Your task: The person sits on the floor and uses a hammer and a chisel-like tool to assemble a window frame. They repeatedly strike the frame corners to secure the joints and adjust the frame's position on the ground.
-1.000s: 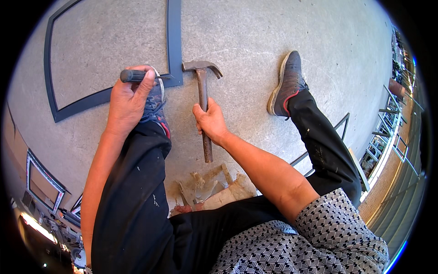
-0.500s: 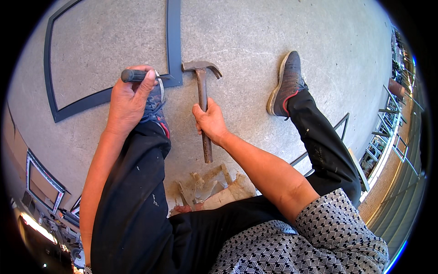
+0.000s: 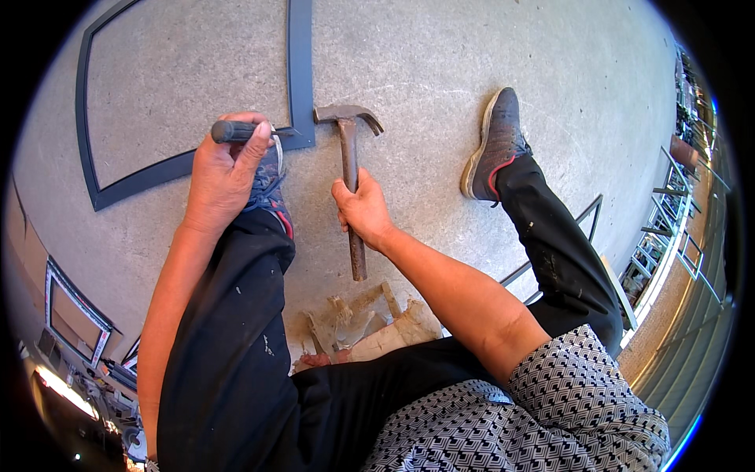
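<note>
My left hand is closed round a screwdriver with a dark ribbed handle. Its thin shaft reaches right, to the lower right corner of a dark grey metal frame on the floor. A claw hammer with a rusty brown head and handle is gripped mid-handle by my right hand. The hammer head is just right of that frame corner, its claw turned right. My left shoe is beside the corner, partly hidden by my left hand.
My right shoe rests on the concrete floor. Below the hammer is a worn wooden seat, partly under me. Another dark frame lies behind my right leg. Framed panels are at the left, with metal pieces along the right.
The screwdriver handle and my left hand have shifted very slightly to the right. The hammer and my right hand look unmoved.
</note>
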A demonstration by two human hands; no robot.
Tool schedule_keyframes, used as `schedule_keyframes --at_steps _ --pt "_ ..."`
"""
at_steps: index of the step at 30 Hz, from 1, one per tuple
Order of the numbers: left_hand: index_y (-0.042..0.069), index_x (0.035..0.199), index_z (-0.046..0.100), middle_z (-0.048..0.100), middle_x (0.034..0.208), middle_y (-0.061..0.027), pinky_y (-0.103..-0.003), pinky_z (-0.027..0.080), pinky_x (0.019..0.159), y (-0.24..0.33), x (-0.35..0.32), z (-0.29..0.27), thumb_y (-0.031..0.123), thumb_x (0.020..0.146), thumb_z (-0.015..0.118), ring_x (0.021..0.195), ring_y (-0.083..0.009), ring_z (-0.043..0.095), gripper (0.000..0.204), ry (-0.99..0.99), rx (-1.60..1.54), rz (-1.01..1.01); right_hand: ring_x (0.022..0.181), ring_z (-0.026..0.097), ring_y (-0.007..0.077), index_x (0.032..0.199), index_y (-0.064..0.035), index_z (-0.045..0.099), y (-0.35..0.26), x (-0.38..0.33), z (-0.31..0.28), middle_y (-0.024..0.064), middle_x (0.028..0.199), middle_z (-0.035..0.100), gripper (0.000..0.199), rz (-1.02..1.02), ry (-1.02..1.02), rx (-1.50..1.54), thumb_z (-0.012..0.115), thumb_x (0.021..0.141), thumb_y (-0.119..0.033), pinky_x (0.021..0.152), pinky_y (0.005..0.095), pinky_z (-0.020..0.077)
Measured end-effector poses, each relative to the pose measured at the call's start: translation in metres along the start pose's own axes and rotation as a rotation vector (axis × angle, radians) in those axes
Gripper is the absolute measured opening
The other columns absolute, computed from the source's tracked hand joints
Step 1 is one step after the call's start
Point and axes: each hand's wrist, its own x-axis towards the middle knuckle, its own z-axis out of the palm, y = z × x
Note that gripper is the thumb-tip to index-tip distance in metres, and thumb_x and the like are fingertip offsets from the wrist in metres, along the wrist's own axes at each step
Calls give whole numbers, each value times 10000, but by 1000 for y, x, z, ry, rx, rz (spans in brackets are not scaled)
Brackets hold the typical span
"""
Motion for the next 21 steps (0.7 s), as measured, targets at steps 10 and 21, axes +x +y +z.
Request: schedule_keyframes --at_steps 10,21 --pt "22 1123 684 649 1042 -40 -262 511 824 5 1 0 208 1027 706 916 -128 629 211 -84 199 112 471 469 107 1014 -85 470 -11 -7 -1 1 686 490 267 34 7 74 609 1066 -306 430 308 433" --pt "53 1015 630 634 929 -84 -351 521 761 14 3 9 209 1000 709 801 -263 621 175 -142 275 246 604 579 182 1076 -45 536 -59 -66 -49 104 681 593 309 -438 227 -527 706 1004 -292 587 379 483"
